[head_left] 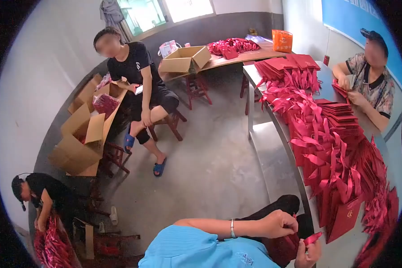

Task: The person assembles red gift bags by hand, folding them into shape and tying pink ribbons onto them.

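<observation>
At the bottom of the head view, my left hand (279, 224), a bracelet on its wrist, has its fingers pinched at the upper part of a dark red gift bag (281, 250) by my lap. What exactly those fingertips hold is too small to make out. Just below and to the right, my right hand (308, 253) is closed on a shiny red ribbon (312, 238), which sticks out past the fingers. Beside my hands, a red paper bag with a gold mark (342, 219) lies at the near end of a long row of bags.
A metal table (279, 138) on my right bears stacked red bags (337, 118) and ribbon handles (317, 147). Across it a person (370, 85) handles a red bag. Another person (136, 71) sits near open cartons (78, 154); a third (47, 196) bends over ribbons at lower left.
</observation>
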### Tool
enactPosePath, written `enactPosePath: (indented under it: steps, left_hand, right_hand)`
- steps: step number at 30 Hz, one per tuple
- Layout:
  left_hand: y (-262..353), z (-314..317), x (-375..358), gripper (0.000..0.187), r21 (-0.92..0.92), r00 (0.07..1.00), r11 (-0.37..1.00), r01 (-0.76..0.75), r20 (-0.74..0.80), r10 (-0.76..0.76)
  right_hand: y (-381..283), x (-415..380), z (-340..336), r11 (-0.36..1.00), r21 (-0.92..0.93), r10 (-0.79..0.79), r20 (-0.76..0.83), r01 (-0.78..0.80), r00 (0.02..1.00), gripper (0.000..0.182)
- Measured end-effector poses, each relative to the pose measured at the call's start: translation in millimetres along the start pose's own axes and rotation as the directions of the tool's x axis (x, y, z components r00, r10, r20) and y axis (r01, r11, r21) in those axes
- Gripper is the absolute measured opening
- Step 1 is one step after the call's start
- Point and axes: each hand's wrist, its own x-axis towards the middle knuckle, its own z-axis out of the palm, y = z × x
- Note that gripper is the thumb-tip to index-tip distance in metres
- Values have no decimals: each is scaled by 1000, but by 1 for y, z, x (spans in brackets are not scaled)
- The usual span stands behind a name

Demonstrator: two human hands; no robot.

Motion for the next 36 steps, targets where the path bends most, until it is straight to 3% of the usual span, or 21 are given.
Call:
enactPosePath:
  steps: [1,4,8,10,13,15,17,19,23,25,27,32,34,36]
  left_hand:
    - [1,-1,0,7,98,993,989,-107,-30,111]
    - [-4,5,0,6,180,978,966,-188,-52,200]
    - [-13,9,-6,7,229,977,956,-183,-62,202]
    - [-17,9,-8,9,199,1000,980,-16,-17,20]
    - [-16,7,-9,8,257,999,966,-35,-4,37]
    - [-13,5,-9,4,383,988,913,-139,-15,156]
    - [-19,-1,-3,7,544,941,774,-324,99,324]
    - [-27,-2,-1,6,528,915,758,-382,105,388]
    - [-30,-1,-8,6,580,935,738,-345,143,325]
    - [-24,-2,-7,5,594,940,737,-322,108,323]
    - [-24,1,-7,8,535,919,782,-321,-26,394]
    - [-35,2,-8,8,601,939,761,-245,-47,339]
    - [-37,5,-10,8,586,927,774,-241,-97,362]
    - [-39,5,-11,9,590,932,771,-239,-83,352]
  right_hand:
    - [0,0,0,999,-48,-17,17,18,1000,29]
    - [4,-2,2,994,-95,-52,28,55,998,30]
    - [8,-8,7,979,-196,-37,55,48,998,28]
    - [9,-9,7,974,-209,-82,57,92,995,28]
    - [10,-4,14,957,-219,-203,-30,192,979,28]
    - [33,-15,23,942,-290,-179,-2,171,984,25]
    - [45,-26,33,970,-179,-164,9,163,986,20]
    - [46,-35,30,980,-185,-43,139,69,989,25]
    - [40,-31,33,980,-198,52,144,-23,988,24]
    - [40,-32,36,988,-155,36,110,-19,993,23]
    - [41,-33,36,986,-162,51,125,-30,991,21]
    - [37,-29,36,987,-157,35,119,-16,992,18]
    - [31,-29,27,946,-325,68,197,-1,978,15]
    - [34,-34,35,962,-268,91,166,-44,982,15]
